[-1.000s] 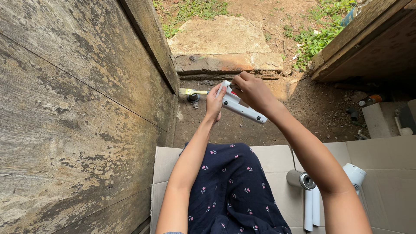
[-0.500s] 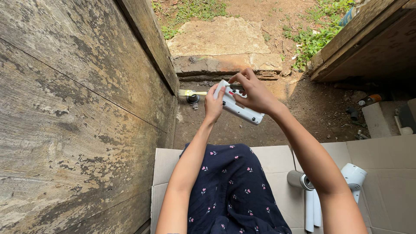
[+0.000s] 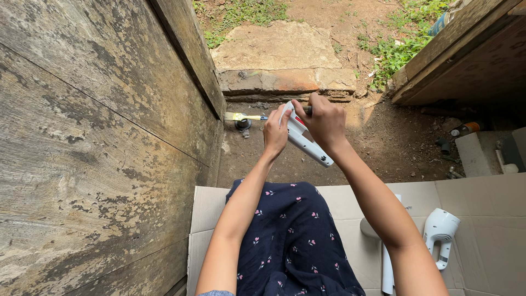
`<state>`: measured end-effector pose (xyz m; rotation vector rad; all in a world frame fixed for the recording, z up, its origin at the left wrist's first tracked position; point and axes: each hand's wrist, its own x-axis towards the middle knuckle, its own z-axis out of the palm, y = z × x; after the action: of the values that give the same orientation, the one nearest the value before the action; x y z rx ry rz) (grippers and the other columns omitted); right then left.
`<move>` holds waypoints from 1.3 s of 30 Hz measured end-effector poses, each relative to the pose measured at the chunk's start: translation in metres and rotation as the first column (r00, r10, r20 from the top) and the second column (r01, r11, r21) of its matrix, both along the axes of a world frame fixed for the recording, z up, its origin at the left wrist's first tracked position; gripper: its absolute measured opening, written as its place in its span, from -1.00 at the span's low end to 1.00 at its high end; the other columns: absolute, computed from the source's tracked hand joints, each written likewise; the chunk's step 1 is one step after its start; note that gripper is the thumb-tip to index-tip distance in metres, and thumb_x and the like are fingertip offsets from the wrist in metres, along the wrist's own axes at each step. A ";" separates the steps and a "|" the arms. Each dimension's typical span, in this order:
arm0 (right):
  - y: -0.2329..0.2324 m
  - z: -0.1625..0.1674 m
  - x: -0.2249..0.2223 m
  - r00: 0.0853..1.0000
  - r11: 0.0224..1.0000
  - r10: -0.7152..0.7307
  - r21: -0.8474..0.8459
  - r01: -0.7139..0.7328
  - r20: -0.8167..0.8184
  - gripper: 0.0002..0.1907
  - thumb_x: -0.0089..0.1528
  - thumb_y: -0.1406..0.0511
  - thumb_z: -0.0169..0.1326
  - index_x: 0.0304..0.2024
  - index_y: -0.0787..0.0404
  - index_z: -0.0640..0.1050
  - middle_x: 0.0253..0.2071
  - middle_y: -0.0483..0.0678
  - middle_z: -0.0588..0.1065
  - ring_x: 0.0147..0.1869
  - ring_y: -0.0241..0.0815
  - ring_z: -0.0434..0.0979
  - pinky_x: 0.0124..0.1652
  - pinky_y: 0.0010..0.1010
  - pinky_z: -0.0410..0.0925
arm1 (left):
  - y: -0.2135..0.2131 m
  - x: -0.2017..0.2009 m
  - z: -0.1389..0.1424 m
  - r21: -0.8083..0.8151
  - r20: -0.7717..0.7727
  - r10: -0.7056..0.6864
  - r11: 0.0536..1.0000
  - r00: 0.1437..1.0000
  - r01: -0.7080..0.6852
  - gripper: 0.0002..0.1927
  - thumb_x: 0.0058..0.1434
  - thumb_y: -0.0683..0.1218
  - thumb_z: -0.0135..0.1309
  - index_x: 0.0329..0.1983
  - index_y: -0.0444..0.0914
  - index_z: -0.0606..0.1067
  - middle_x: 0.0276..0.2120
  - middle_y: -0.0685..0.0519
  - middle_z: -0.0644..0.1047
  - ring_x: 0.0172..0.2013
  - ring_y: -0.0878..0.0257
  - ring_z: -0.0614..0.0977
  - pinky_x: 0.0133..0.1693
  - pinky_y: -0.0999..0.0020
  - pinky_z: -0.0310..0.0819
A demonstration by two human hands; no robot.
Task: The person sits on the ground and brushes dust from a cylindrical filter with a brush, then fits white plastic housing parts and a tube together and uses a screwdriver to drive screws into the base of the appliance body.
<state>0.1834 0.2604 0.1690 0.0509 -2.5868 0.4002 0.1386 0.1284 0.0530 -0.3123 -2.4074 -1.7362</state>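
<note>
Flattened cardboard (image 3: 493,203) is spread over bare dirt beside a weathered plank wall (image 3: 82,137); a white tool (image 3: 442,230) lies on it at the right; above the lap a white device (image 3: 304,138) is gripped by the right hand (image 3: 324,121) and steadied by the left hand (image 3: 275,131)'s curled fingers; it is best kept braced with both; beyond, a brush (image 3: 241,117) and stone slab (image 3: 279,49) are seen, nothing obstructing.
</note>
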 end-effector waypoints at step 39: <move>0.025 0.026 0.018 0.897 0.874 0.427 0.205 -0.441 0.111 -0.78 0.34 0.28 0.22 -0.14 0.29 0.48 -0.29 0.04 0.43 -0.29 0.01 0.57 -0.28 -0.18 0.45 | -0.011 -0.003 -0.004 -0.068 -0.117 0.096 0.992 0.989 -0.104 -0.47 0.47 0.18 -0.17 0.32 -0.23 0.43 -0.01 -0.11 0.59 -0.13 0.03 0.72 -0.20 0.16 0.66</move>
<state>0.2010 0.2851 0.1954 0.7244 -2.6591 0.2638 0.1356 0.1172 0.0488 -0.2855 -2.3669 -1.5477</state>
